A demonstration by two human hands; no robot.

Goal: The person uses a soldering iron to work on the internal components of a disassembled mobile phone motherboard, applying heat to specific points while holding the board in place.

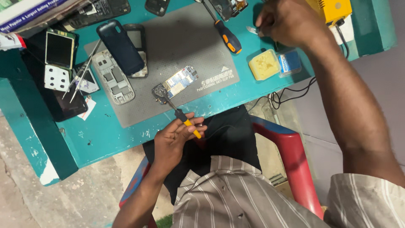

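Gripping a thin tool with a yellow-and-black handle, the left hand points its tip at a small metal part on the grey mat, at six o'clock from a bare circuit board. At one o'clock, the right hand closes around tweezers. Below it sit a square yellow tub and a blue-labelled box.
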